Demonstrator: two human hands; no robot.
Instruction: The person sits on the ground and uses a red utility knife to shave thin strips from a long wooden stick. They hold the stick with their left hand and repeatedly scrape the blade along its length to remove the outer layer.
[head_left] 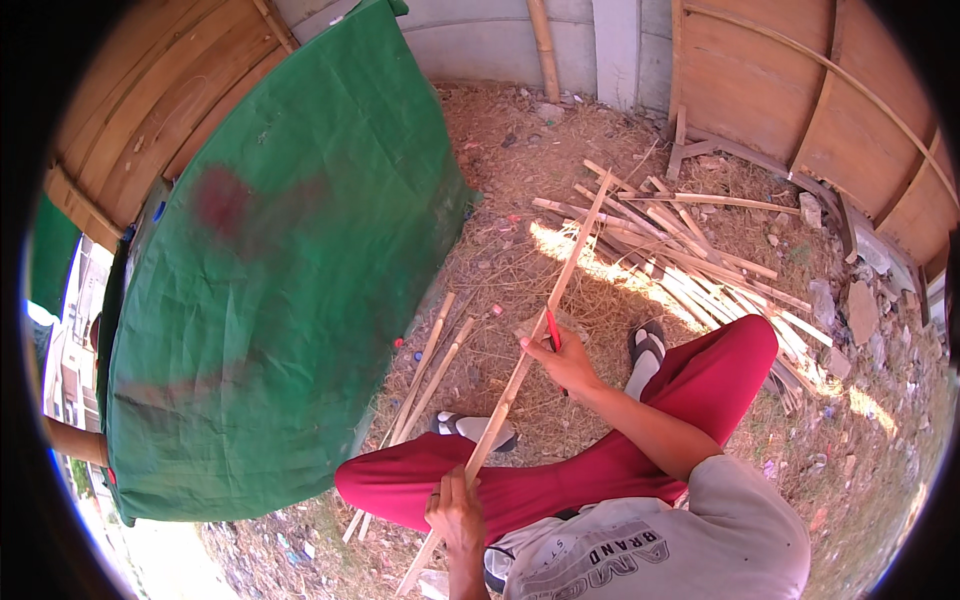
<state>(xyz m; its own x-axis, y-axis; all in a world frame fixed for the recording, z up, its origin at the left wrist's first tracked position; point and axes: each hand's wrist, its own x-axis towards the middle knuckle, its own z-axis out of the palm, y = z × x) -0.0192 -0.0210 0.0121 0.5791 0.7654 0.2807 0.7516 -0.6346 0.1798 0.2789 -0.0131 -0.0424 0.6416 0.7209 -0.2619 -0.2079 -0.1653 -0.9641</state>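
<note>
A long split bamboo strip [516, 379] runs slantwise across my lap, from beside my left hip up toward the far pile. My left hand [457, 513] is closed round its lower part, above my left thigh. Farther up, my right hand [563, 358] is closed on a slim red tool with a dark lower end [553, 330], held against the strip's right side. Whether that tool is a knife or a marker I cannot tell. Something pale lies under the strip by the right fingers, mostly hidden.
A heap of bamboo strips [690, 250] lies ahead to the right on straw-covered ground. More strips [432, 370] lie beside my left knee. A green sheet [290, 280] hangs at the left. Wooden panels [760, 80] and a grey wall [480, 52] stand behind.
</note>
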